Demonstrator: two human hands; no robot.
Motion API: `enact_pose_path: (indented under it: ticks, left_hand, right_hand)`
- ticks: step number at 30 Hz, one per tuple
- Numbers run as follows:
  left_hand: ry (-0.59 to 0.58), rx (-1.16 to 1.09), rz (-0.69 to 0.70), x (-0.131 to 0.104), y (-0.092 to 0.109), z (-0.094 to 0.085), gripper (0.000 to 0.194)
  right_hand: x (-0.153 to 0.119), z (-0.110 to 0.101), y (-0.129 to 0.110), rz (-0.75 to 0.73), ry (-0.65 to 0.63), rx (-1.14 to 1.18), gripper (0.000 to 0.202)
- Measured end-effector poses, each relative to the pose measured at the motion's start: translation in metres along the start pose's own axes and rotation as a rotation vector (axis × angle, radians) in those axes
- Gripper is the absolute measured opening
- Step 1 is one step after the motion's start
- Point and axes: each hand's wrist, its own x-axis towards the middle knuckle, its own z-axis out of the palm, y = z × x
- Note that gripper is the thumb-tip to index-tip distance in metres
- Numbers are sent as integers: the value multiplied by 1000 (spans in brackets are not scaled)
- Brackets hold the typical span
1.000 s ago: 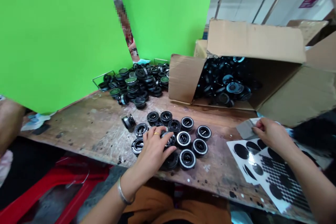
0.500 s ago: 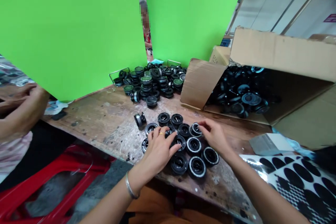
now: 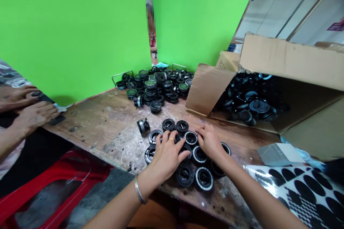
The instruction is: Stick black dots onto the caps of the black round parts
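My left hand lies with fingers spread over a cluster of black round parts, hiding some of them. A gold ring is on one finger and a silver bangle on the wrist. My right hand is bent, fingertips closed together beside a pale-rimmed round part; what they hold, if anything, cannot be made out. Below it sits another pale-rimmed part, with one more closer to the table edge. An all-black part stands beside that. A spool-shaped part lies on its side left of the cluster.
Stacked black round parts form a pile at the back. An open cardboard box holds more. At right are a grey-white block and a sheet of black discs. Another person's hands and a red stool are left.
My right hand has moved off the part it was touching; a pale-rimmed part now shows behind that hand, farther right. The part left of its fingertips, black before, now has a pale rim.
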Motion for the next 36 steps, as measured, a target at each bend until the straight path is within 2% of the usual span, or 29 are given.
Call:
enact_pose_path:
  ticks: [9, 12, 14, 16, 18, 21, 23, 26, 28, 31, 36]
  left_hand:
    - [-27, 78, 22, 2, 5, -2, 45]
    - [-35, 106, 44, 4, 7, -3, 43]
    - [-40, 122, 52, 6, 8, -4, 39]
    - [-41, 140, 52, 8, 9, -3, 36]
    - [-41, 154, 51, 12, 8, -2, 35]
    - [-51, 161, 46, 16, 8, 0, 33]
    - [-55, 172, 39, 18, 9, 1, 32]
    - [-46, 202, 37, 19, 12, 0, 32]
    - [-36, 208, 43, 20, 13, -1, 32]
    - [-8, 198, 55, 19, 9, -4, 33]
    - [53, 145, 54, 14, -14, -13, 36]
  right_hand:
    - [-12, -4, -6, -108, -103, -245, 34]
    - [-19, -9, -8, -135, -66, -269, 36]
    - [-30, -21, -1, -152, 37, -233, 35]
    - [-46, -42, 16, -136, 175, -219, 28]
    - [-67, -73, 43, -65, 315, -266, 23]
    - [-103, -122, 92, 162, 455, -498, 34]
    - [-122, -147, 120, 374, 425, -674, 48]
    - [-136, -164, 144, 566, 322, -695, 49]
    - [-141, -168, 146, 589, 318, -631, 41]
    - [-156, -176, 133, 562, 361, -553, 33]
    - [-220, -193, 99, 614, 450, -494, 23]
